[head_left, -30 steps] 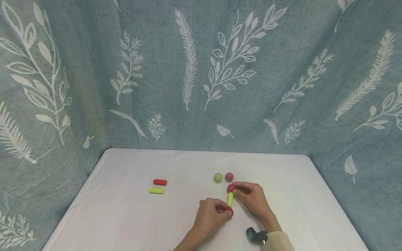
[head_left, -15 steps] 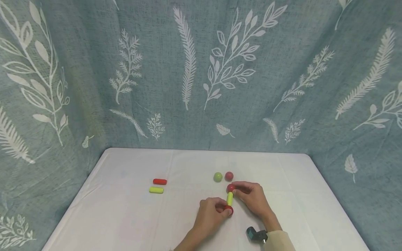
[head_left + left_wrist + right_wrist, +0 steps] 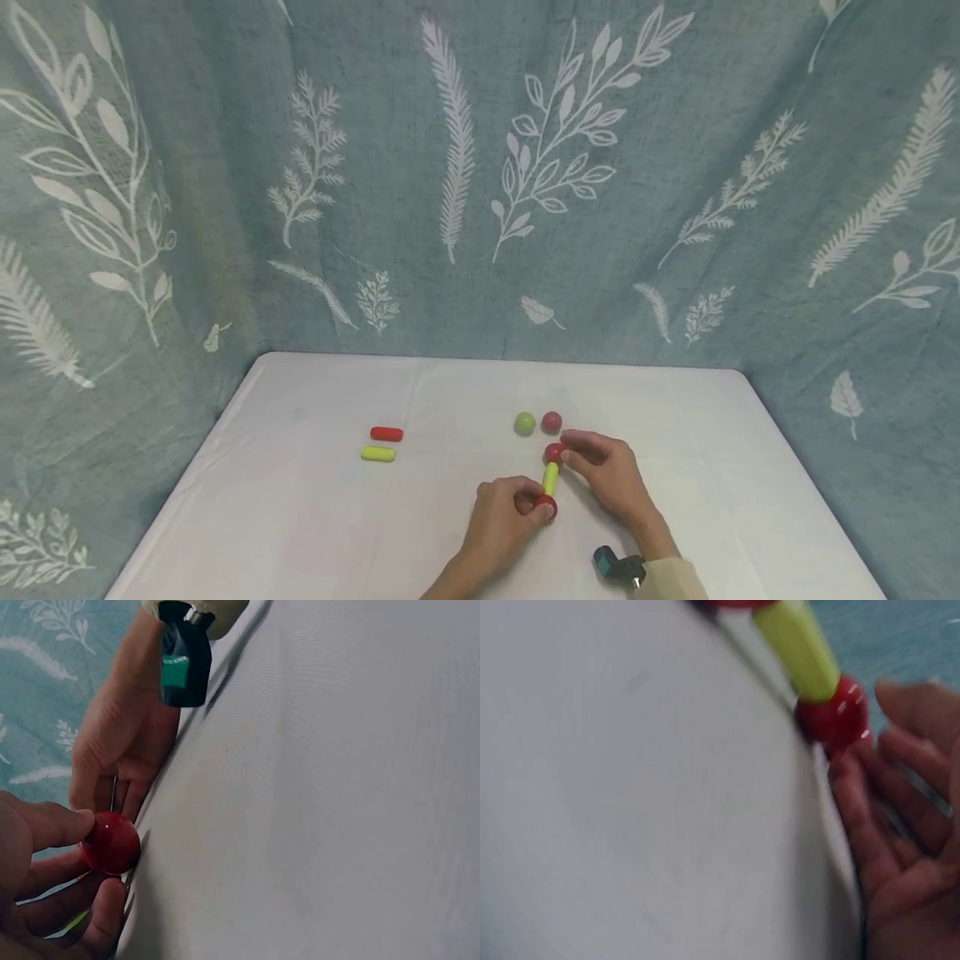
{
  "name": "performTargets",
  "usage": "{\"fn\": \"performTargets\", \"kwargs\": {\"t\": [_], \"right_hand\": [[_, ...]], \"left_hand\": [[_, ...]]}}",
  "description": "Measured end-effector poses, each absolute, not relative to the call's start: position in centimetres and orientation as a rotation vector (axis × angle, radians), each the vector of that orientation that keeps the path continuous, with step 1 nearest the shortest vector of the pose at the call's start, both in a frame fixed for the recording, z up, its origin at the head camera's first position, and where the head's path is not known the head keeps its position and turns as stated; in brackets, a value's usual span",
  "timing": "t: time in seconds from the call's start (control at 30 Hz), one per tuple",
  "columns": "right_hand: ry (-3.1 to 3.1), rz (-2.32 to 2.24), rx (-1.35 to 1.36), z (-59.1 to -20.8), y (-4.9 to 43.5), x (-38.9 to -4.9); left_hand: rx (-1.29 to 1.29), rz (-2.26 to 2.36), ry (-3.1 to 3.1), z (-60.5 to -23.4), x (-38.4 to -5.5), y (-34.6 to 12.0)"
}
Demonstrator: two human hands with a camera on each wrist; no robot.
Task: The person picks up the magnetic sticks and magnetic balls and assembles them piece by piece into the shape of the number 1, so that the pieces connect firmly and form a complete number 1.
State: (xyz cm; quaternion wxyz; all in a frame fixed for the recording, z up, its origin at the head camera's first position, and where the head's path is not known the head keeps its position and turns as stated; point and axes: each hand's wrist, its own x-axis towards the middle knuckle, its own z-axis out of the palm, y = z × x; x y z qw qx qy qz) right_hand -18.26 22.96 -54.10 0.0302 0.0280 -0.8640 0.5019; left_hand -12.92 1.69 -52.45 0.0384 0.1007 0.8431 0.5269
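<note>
Yellow stick [image 3: 551, 478] is R of the table's [image 3: 300, 525] middle — one end at near red ball [image 3: 551, 503], other at far red ball [image 3: 553, 452]. L hand [image 3: 499, 518] pinches near red ball betw. thumb & finger; R hand [image 3: 611, 475] has fingers parted by far red ball, can't tell if touching. Green ball [image 3: 525, 423] & third red ball [image 3: 552, 422] sit nearer far edge — loose red stick [image 3: 386, 434] + loose yellow stick [image 3: 378, 453] twd L edge.

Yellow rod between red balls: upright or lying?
Lying; right wrist view shows the yellow rod running along the tabletop between red balls.
</note>
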Motion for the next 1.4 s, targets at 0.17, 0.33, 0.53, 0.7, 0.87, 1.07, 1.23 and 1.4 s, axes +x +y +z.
{"fn": "performTargets", "kwargs": {"t": [0.17, 0.33, 0.53, 0.7, 0.87, 1.07, 1.23, 1.4], "right_hand": [[-2.699, 1.484, -0.147, -52.9, 22.6, -16.8], [-2.796, 1.659, -0.292, -51.6, 22.1, -16.0], [-2.891, 1.845, -0.268, -51.3, 21.3, -16.0], [-2.909, 1.809, -0.281, -51.6, 20.7, -16.5], [-2.922, 1.798, -0.283, -51.7, 20.2, -17.0], [-2.91, 1.837, -0.308, -51.7, 19.6, -17.4], [-2.91, 1.835, -0.336, -51.5, 19.4, -17.6], [-2.921, 1.819, -0.342, -51.4, 19.6, -17.8]], "left_hand": [[0.302, 1.665, 2.56, -52.5, -12.8, 1.7], [0.262, 1.691, 2.547, -52.5, -12.8, 1.6], [0.215, 1.661, 2.543, -52.6, -12.8, 1.6], [0.197, 1.653, 2.545, -52.6, -12.6, 1.6], [0.218, 1.672, 2.548, -52.6, -12.6, 1.5], [0.181, 1.625, 2.611, -52.1, -12.5, 0.3], [0.062, 1.577, 2.675, -51.3, -12.8, -3.4], [-0.093, 1.63, 2.761, -50.4, -13.5, -9.1]]}}
